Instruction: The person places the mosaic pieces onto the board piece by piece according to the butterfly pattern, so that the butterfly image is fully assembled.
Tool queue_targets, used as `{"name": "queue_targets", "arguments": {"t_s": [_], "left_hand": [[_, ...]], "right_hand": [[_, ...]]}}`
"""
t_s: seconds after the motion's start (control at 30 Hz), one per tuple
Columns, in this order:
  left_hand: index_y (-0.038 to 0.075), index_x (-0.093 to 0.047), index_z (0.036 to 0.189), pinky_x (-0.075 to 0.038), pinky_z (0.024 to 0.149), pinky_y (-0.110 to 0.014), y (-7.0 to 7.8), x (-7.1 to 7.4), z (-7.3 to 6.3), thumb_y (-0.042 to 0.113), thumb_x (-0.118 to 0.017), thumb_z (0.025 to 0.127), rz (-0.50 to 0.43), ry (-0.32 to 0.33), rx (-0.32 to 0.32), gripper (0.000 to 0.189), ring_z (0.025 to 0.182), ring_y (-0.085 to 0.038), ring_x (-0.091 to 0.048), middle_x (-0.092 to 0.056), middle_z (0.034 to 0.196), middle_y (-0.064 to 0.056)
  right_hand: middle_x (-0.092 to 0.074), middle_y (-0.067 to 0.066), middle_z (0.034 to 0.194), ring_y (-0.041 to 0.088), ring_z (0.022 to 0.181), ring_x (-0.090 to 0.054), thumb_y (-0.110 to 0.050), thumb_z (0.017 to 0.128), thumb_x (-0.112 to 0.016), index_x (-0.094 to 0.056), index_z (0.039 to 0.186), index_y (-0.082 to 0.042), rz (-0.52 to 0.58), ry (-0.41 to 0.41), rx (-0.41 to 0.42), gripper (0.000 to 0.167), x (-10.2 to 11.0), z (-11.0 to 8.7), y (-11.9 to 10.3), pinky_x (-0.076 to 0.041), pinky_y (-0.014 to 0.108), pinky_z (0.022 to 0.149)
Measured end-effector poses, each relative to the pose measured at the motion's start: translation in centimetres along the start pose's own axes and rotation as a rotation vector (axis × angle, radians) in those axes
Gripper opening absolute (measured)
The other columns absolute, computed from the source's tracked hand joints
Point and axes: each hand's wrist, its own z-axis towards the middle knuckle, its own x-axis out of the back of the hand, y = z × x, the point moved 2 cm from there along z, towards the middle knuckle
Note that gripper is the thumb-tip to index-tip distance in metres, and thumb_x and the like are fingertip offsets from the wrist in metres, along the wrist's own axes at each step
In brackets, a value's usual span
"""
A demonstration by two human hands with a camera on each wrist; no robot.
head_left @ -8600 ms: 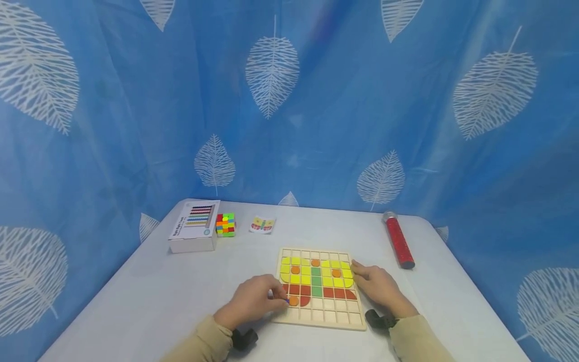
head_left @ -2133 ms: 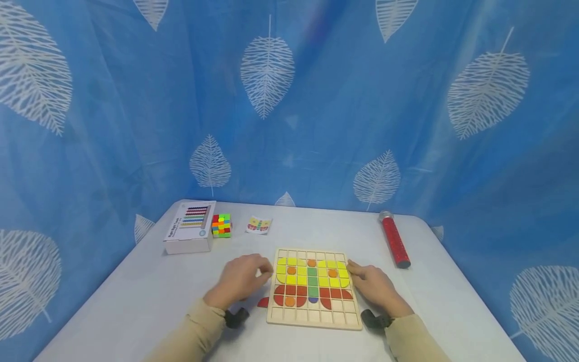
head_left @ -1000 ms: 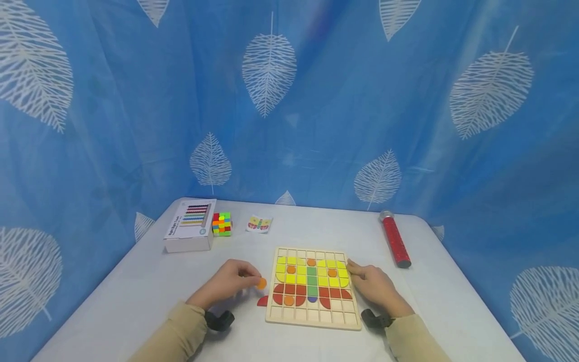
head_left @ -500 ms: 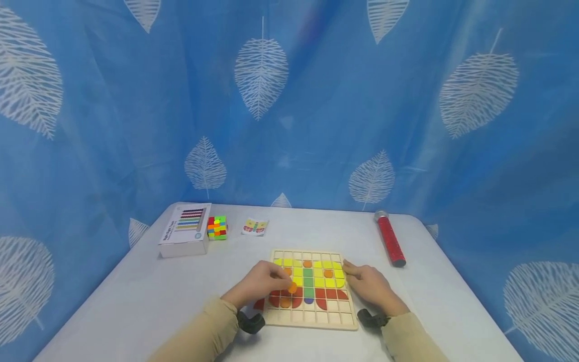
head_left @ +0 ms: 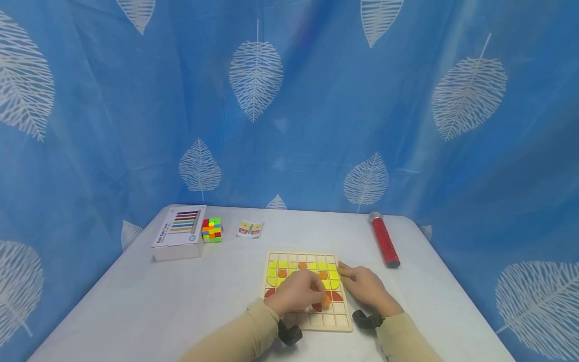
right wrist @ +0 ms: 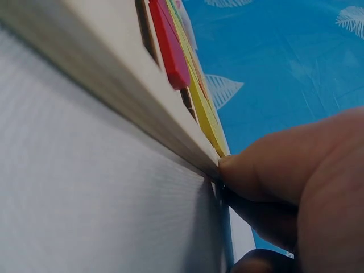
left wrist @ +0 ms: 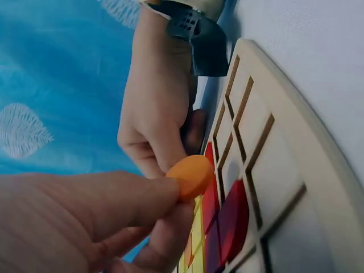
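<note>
My left hand (head_left: 298,291) pinches an orange disc (left wrist: 192,176) between thumb and fingers, over the lower right part of a wooden grid board (head_left: 336,320). In the left wrist view the disc is tilted, close to a red quarter-round piece (left wrist: 234,222) set in the grid. Yellow, red and orange pieces show in the cells; my left hand covers the middle ones. My right hand (head_left: 365,287) grips the board's right edge, and in the right wrist view its thumb (right wrist: 250,170) presses on the rim near a corner.
A small picture card (head_left: 250,229) lies beyond the board. Further left are a colourful puzzle cube (head_left: 212,230) and a white box (head_left: 180,234). At the right lies a red tube (head_left: 385,241) with a silver end. A blue leaf-print curtain (head_left: 312,125) surrounds the table.
My left hand picked up the orange disc left of the board and carried it rightward across the grid. Earlier, a blue piece appeared below the green column. My right hand stays at the board's edge.
</note>
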Motion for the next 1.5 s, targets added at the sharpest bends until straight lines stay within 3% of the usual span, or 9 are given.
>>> {"name": "queue_targets", "arguments": {"t_s": [0.27, 0.57, 0.7, 0.83, 0.93, 1.03, 1.13, 1.23, 1.5], "left_hand": [[0.021, -0.075, 0.076, -0.040, 0.056, -0.025, 0.5, -1.0, 0.5, 0.014, -0.078, 0.086, 0.194, 0.013, -0.032, 0.013, 0.062, -0.008, -0.055, -0.063, 0.066, 0.013], [0.023, -0.075, 0.075, -0.038, 0.054, -0.024, 0.6, -1.1, 0.3, 0.020, -0.081, 0.086, 0.256, 0.033, -0.054, 0.012, 0.058, -0.006, -0.053, -0.061, 0.064, 0.015], [0.025, -0.076, 0.081, -0.043, 0.063, -0.027, -0.3, 1.2, -0.9, 0.024, -0.078, 0.088, 0.238, 0.092, -0.038, 0.007, 0.068, -0.006, -0.055, -0.063, 0.073, 0.017], [0.023, -0.077, 0.090, -0.047, 0.070, -0.032, -2.7, 5.7, -3.1, 0.026, -0.076, 0.090, 0.221, 0.160, 0.014, 0.003, 0.078, -0.011, -0.057, -0.064, 0.084, 0.013], [0.021, -0.076, 0.097, -0.049, 0.070, -0.034, -5.3, 8.7, -5.1, 0.024, -0.077, 0.090, 0.193, 0.154, 0.079, 0.008, 0.081, -0.015, -0.057, -0.065, 0.089, 0.008], [0.019, -0.074, 0.102, -0.050, 0.069, -0.034, -7.7, 10.5, -6.7, 0.020, -0.080, 0.087, 0.164, 0.095, 0.122, 0.016, 0.082, -0.018, -0.057, -0.066, 0.092, 0.005], [0.019, -0.074, 0.104, -0.052, 0.072, -0.034, -9.3, 11.0, -7.4, 0.019, -0.085, 0.083, 0.151, 0.027, 0.117, 0.024, 0.084, -0.018, -0.057, -0.066, 0.093, 0.005], [0.020, -0.075, 0.103, -0.052, 0.075, -0.034, -10.0, 10.5, -7.4, 0.019, -0.087, 0.081, 0.146, -0.012, 0.078, 0.026, 0.086, -0.018, -0.057, -0.065, 0.091, 0.006], [0.023, -0.073, 0.094, -0.048, 0.070, -0.029, -10.4, 9.3, -7.5, 0.021, -0.086, 0.080, 0.193, 0.009, 0.043, 0.020, 0.079, -0.012, -0.056, -0.062, 0.083, 0.010]], "right_hand": [[-0.051, -0.003, 0.155, 0.035, 0.146, -0.044, -0.035, 0.101, -0.065, -0.059, 0.145, -0.019, -0.010, 0.004, -0.008, 0.047, -0.3, 0.2, 0.3, -0.037, 0.061, 0.114], [-0.051, -0.003, 0.155, 0.035, 0.146, -0.044, -0.037, 0.100, -0.065, -0.058, 0.146, -0.019, -0.013, -0.001, -0.009, 0.049, -0.4, 0.3, 0.5, -0.037, 0.062, 0.114], [-0.051, -0.003, 0.156, 0.035, 0.147, -0.043, -0.037, 0.100, -0.065, -0.057, 0.146, -0.019, -0.006, -0.004, -0.004, 0.050, -0.4, 0.3, 0.2, -0.037, 0.061, 0.114], [-0.051, -0.003, 0.156, 0.036, 0.147, -0.042, -0.038, 0.100, -0.064, -0.056, 0.147, -0.020, -0.007, -0.006, -0.007, 0.051, -0.3, 0.2, 0.1, -0.037, 0.062, 0.114], [-0.050, -0.002, 0.156, 0.037, 0.147, -0.042, -0.038, 0.100, -0.064, -0.056, 0.148, -0.019, -0.013, -0.009, -0.011, 0.051, -0.1, 0.1, 0.2, -0.038, 0.062, 0.113], [-0.050, -0.002, 0.156, 0.038, 0.147, -0.042, -0.038, 0.101, -0.063, -0.056, 0.148, -0.019, -0.020, -0.006, -0.014, 0.051, 0.1, 0.0, 0.4, -0.038, 0.063, 0.112], [-0.050, -0.001, 0.157, 0.039, 0.146, -0.042, -0.039, 0.101, -0.062, -0.055, 0.148, -0.020, -0.029, 0.001, -0.012, 0.052, 0.3, 0.1, 0.5, -0.038, 0.064, 0.112], [-0.050, -0.001, 0.156, 0.040, 0.146, -0.042, -0.040, 0.101, -0.062, -0.055, 0.148, -0.020, -0.028, 0.004, -0.016, 0.052, 0.5, 0.1, 0.7, -0.038, 0.064, 0.112], [-0.051, -0.001, 0.155, 0.040, 0.146, -0.043, -0.042, 0.100, -0.063, -0.059, 0.146, -0.019, -0.025, -0.023, -0.006, 0.052, 0.0, 0.2, 0.5, -0.038, 0.066, 0.110]]}}
